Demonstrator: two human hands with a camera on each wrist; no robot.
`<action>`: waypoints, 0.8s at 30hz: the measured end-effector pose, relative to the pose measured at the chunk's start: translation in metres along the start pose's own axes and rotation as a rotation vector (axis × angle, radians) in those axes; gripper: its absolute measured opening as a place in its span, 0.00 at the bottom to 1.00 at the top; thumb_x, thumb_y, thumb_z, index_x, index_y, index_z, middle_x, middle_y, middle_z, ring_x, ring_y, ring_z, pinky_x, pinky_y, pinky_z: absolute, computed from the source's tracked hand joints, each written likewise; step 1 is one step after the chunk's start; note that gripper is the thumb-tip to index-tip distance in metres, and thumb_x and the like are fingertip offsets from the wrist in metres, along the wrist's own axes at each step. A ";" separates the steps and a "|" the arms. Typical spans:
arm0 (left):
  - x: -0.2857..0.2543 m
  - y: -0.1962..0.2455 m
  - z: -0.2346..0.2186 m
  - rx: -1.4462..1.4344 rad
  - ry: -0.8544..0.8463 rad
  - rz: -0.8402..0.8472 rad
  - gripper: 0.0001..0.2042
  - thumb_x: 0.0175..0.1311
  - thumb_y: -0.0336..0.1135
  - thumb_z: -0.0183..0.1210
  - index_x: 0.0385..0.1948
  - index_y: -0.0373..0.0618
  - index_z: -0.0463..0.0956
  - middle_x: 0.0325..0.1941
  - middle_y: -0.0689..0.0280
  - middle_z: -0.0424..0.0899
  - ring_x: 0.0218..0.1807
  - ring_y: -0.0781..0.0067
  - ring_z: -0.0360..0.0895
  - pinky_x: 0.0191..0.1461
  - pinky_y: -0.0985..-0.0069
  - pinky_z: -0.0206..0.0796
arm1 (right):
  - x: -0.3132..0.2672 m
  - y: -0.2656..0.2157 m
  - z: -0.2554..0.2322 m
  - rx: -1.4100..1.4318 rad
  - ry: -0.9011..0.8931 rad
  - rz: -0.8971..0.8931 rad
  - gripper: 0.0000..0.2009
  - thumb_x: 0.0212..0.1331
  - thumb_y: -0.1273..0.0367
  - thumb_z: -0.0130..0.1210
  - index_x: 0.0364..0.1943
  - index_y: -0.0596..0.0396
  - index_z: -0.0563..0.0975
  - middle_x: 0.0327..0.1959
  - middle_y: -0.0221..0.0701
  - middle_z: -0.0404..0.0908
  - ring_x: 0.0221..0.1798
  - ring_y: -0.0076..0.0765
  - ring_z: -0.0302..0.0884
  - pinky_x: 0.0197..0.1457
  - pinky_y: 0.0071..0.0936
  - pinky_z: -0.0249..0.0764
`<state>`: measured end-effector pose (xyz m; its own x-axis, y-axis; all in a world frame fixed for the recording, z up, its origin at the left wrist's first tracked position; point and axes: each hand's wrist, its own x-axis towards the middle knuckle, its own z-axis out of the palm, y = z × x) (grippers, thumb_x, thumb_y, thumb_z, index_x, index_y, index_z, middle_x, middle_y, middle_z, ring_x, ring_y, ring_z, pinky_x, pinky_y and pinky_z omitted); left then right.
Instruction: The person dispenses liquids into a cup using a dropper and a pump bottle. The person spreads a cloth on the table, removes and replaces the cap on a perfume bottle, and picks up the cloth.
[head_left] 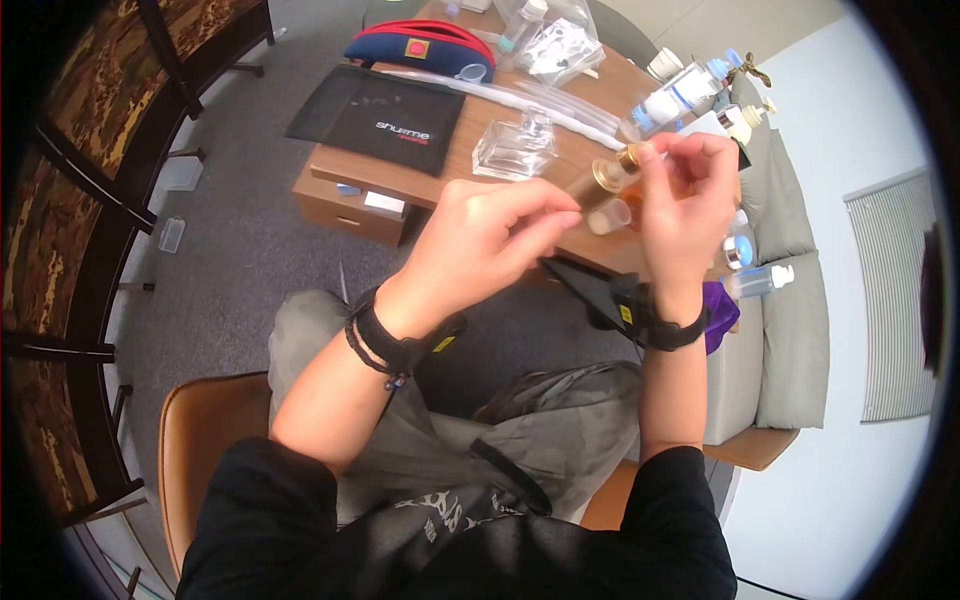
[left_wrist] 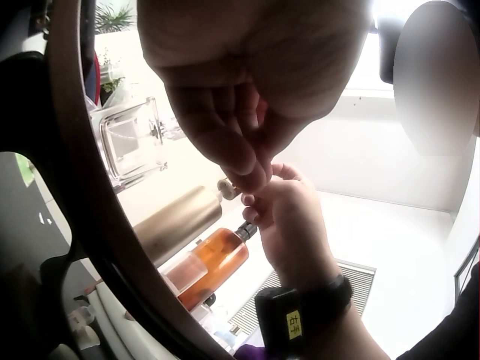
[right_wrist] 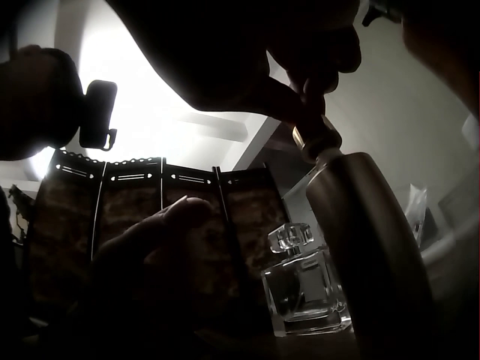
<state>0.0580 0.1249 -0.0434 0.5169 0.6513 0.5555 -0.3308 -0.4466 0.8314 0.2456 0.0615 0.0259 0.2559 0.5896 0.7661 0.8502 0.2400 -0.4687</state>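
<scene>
The right hand (head_left: pixel 686 205) pinches the pump head (head_left: pixel 628 157) of the gold bottle (head_left: pixel 587 190), located at the tabletop (head_left: pixel 622 84) between the clear glass bottle (head_left: pixel 512 150) and orange bottle (left_wrist: pixel 217 264). Left hand (head_left: pixel 482 235): thumb and fingertips together near the pump head; grip content indeterminable.

Black flat pouch (head_left: pixel 370 130): white print, "shu", stylised mark, then "me"; smaller red line under it, too small to read. Right wrist's strapped-on black device (left_wrist: pixel 276 319): yellow sticker, "右手". Left wrist's device (head_left: pixel 447 338): yellow sticker too, unreadable. Black shirt (head_left: pixel 330 545): white lettering, illegible. Red-and-navy case (head_left: pixel 388 50): yellow-edged patch, can't make out any wording.
</scene>
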 end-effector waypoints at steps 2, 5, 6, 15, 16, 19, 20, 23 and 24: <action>0.000 0.000 0.000 0.000 0.001 0.004 0.05 0.70 0.28 0.65 0.42 0.36 0.86 0.26 0.68 0.87 0.26 0.84 0.83 0.28 0.83 0.75 | 0.007 -0.005 -0.003 -0.031 -0.010 0.011 0.12 0.62 0.79 0.66 0.41 0.57 0.72 0.36 0.30 0.85 0.33 0.21 0.75 0.41 0.22 0.76; 0.000 -0.001 0.000 0.000 0.003 0.012 0.06 0.70 0.28 0.65 0.42 0.36 0.86 0.26 0.68 0.87 0.26 0.84 0.83 0.28 0.83 0.74 | 0.018 -0.006 -0.009 -0.013 0.025 0.027 0.13 0.61 0.78 0.67 0.42 0.57 0.72 0.35 0.29 0.85 0.33 0.20 0.74 0.41 0.20 0.74; 0.000 -0.002 0.000 -0.002 0.002 0.014 0.06 0.70 0.28 0.65 0.42 0.36 0.86 0.26 0.68 0.87 0.26 0.84 0.83 0.28 0.83 0.74 | 0.023 -0.006 -0.011 -0.019 0.043 0.005 0.13 0.61 0.78 0.68 0.42 0.56 0.72 0.35 0.29 0.85 0.33 0.20 0.74 0.40 0.20 0.74; 0.000 0.000 0.000 0.011 0.005 0.035 0.05 0.71 0.27 0.64 0.41 0.36 0.86 0.25 0.68 0.87 0.25 0.83 0.83 0.28 0.83 0.74 | 0.044 -0.011 -0.039 0.057 0.144 -0.041 0.16 0.62 0.77 0.68 0.46 0.56 0.71 0.37 0.30 0.86 0.33 0.16 0.73 0.39 0.16 0.71; 0.000 0.000 0.001 0.008 0.004 0.036 0.05 0.71 0.27 0.64 0.41 0.36 0.86 0.25 0.68 0.87 0.25 0.83 0.83 0.28 0.83 0.74 | 0.043 -0.017 -0.043 0.073 0.148 -0.013 0.16 0.63 0.77 0.67 0.47 0.56 0.70 0.38 0.32 0.86 0.34 0.16 0.75 0.40 0.15 0.73; 0.000 0.000 0.001 0.015 0.000 0.012 0.05 0.71 0.27 0.64 0.41 0.36 0.86 0.25 0.68 0.86 0.25 0.83 0.83 0.28 0.83 0.74 | 0.040 -0.013 -0.054 0.053 0.199 0.015 0.16 0.64 0.78 0.67 0.47 0.57 0.70 0.38 0.33 0.86 0.34 0.17 0.76 0.41 0.15 0.73; 0.000 -0.001 0.001 0.016 0.002 0.013 0.05 0.71 0.27 0.64 0.41 0.36 0.86 0.24 0.68 0.86 0.25 0.83 0.83 0.28 0.83 0.74 | 0.037 -0.009 -0.057 0.038 0.204 0.022 0.16 0.64 0.79 0.66 0.48 0.57 0.69 0.38 0.33 0.86 0.35 0.17 0.76 0.41 0.14 0.73; 0.001 -0.002 0.000 0.013 0.005 0.010 0.05 0.71 0.27 0.64 0.41 0.36 0.86 0.25 0.68 0.86 0.25 0.84 0.82 0.28 0.83 0.74 | 0.024 0.006 -0.058 0.072 0.180 0.032 0.16 0.64 0.79 0.65 0.48 0.56 0.69 0.39 0.32 0.85 0.36 0.16 0.76 0.41 0.14 0.73; 0.001 -0.002 0.001 0.011 0.004 0.009 0.05 0.71 0.27 0.64 0.41 0.36 0.86 0.25 0.68 0.86 0.25 0.84 0.82 0.28 0.83 0.74 | 0.019 0.009 -0.057 0.049 0.160 0.076 0.15 0.65 0.80 0.64 0.47 0.56 0.68 0.39 0.31 0.84 0.37 0.16 0.76 0.41 0.14 0.72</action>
<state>0.0593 0.1258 -0.0443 0.5105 0.6497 0.5633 -0.3272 -0.4591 0.8259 0.2845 0.0311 0.0611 0.3917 0.4785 0.7859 0.8032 0.2388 -0.5457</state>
